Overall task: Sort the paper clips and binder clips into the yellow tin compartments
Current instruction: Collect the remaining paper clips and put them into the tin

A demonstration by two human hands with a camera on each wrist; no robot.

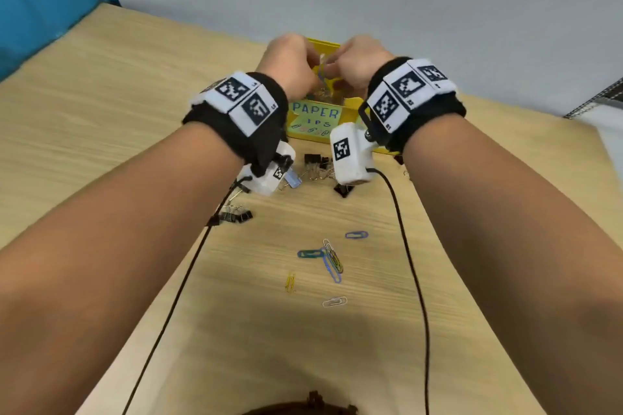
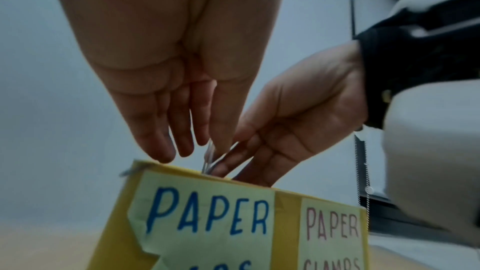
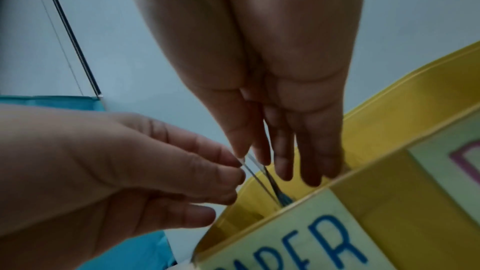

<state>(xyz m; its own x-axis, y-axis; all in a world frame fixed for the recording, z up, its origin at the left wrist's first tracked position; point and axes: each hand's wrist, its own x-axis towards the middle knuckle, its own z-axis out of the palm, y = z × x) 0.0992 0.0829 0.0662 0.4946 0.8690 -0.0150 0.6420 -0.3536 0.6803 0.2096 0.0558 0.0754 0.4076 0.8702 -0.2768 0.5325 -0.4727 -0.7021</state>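
Both hands hover over the yellow tin, above its compartment labelled PAPER CLIPS. My left hand and right hand meet fingertip to fingertip and pinch thin wire paper clips between them. In the left wrist view the left hand points down, with a silver clip at thumb and forefinger, and the right hand grips it from the right. In the right wrist view the clips hang into the tin. Whether the clips are linked I cannot tell.
Several loose paper clips lie on the wooden table near me, among them a blue one and a yellow one. Black binder clips sit before the tin, with more at the left. Two black cables trail from my wrists.
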